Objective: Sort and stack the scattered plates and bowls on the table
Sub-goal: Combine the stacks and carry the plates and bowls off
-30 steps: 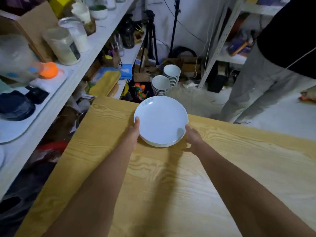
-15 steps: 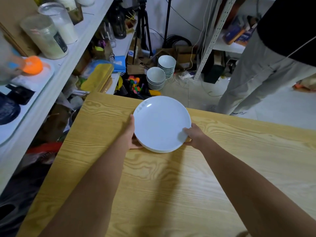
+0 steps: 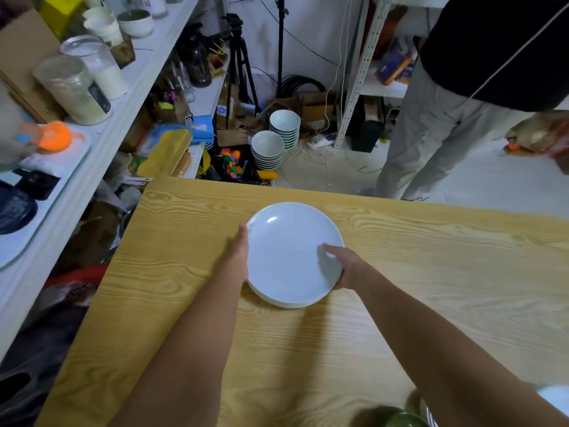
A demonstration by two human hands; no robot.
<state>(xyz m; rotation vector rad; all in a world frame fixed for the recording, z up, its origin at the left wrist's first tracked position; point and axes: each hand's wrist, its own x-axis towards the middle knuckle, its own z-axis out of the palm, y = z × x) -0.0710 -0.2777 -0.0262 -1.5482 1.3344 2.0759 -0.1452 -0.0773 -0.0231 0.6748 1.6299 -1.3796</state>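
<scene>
Stack of plates (image 3: 289,257) bracketed between both hands, viewed from the near side of the worktop (image 3: 446,288). The white plates sit nested one within another, with several rims showing at the near side. They lie close to the far edge of the worktop and left of its centre. The stack appears to rest on the wood, though a slight lift cannot be ruled out. The right hand (image 3: 343,268) holds the right rim, its thumb laid over the face of the top plate and its fingers curled out of sight beneath. This pinch clamps the layers together so that none slides. The left hand (image 3: 241,252) lies against the opposite rim with the thumb running along the edge. Its fingers are hidden, so whether it grips or only braces cannot be told. Contact at two opposed sides is probably chosen to square the rims and to keep the smooth pile from skating on the wood. Judged from this arrangement, the plates are already gathered, and the step in hand is settling or positioning the pile. A blurred green object (image 3: 395,417) at the near edge may be a piece not yet sorted. Beyond the worktop, two stacks of bowls (image 3: 267,149) stand on the floor (image 3: 308,174) near a shelf (image 3: 154,66) of jars. A second person (image 3: 446,134) stands at the right.
</scene>
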